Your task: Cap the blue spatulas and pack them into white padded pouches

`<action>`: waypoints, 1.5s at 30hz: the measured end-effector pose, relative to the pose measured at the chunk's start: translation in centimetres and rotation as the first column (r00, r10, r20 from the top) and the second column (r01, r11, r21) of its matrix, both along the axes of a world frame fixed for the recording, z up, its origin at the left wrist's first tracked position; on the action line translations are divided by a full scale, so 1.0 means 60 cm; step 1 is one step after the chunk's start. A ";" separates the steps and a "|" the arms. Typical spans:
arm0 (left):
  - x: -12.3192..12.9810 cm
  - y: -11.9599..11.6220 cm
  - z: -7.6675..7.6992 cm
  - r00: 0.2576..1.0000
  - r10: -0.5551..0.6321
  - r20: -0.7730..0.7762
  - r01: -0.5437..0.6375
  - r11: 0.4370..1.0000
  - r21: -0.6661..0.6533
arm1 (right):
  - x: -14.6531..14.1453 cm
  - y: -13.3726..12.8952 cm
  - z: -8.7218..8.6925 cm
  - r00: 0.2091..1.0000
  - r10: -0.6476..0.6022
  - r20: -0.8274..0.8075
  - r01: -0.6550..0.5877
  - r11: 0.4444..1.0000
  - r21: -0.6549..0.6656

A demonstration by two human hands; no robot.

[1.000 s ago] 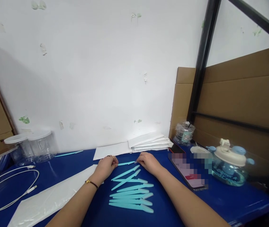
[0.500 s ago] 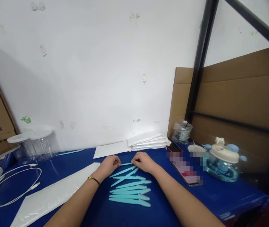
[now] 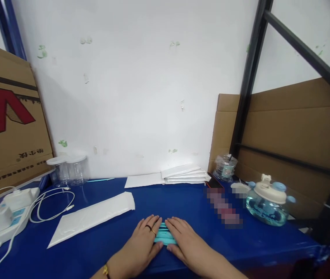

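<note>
Left hand and right hand, fingers together, press around a bunch of turquoise razors at lower center, near the blue tabletop's front edge. Bare tabletop lies beyond; a white packet sits left, a blurred phone right.

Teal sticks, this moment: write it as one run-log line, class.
left hand: on teal sticks | right hand: on same sticks | sticks: gathered side by side | white packet: flat on blue table
</note>
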State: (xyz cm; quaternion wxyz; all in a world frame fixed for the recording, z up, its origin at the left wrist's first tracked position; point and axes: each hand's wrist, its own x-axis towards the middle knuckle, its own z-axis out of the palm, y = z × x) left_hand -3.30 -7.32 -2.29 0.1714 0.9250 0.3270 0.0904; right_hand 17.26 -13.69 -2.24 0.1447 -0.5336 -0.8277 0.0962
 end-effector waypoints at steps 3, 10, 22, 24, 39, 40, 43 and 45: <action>-0.001 -0.043 -0.013 1.000 0.021 -0.023 -0.019 0.998 0.065 | -0.016 -0.028 -0.016 0.995 -0.077 0.065 0.065 0.982 0.175; 0.024 -0.091 -0.042 0.967 0.199 -0.156 -0.162 0.961 0.223 | -0.027 -0.049 -0.075 0.972 -0.082 0.221 -0.051 0.842 0.537; 0.065 -0.074 0.025 0.927 0.075 0.367 -0.026 0.990 -0.139 | -0.026 -0.049 0.160 0.901 0.033 0.433 -0.095 0.988 0.124; 0.087 -0.064 0.041 0.819 0.116 0.562 0.018 0.974 -0.227 | -0.023 -0.042 0.227 0.952 0.050 0.302 -0.105 0.980 0.170; 0.132 -0.043 -0.031 0.555 0.318 0.769 0.067 0.904 -0.422 | -0.064 -0.007 0.165 0.971 0.151 -0.186 -0.092 0.952 0.293; 0.132 -0.046 -0.028 0.538 0.337 0.773 0.100 0.885 -0.455 | -0.060 -0.009 0.165 0.948 0.164 -0.271 -0.093 0.962 0.258; 0.125 -0.066 -0.012 0.560 0.421 0.713 0.272 0.720 -0.638 | -0.040 -0.019 0.162 0.717 0.171 -0.675 -0.154 0.984 0.086; 0.112 -0.084 0.000 0.663 0.383 0.644 0.401 0.544 -0.737 | -0.032 -0.034 0.152 0.468 0.133 -0.874 -0.301 0.953 -0.016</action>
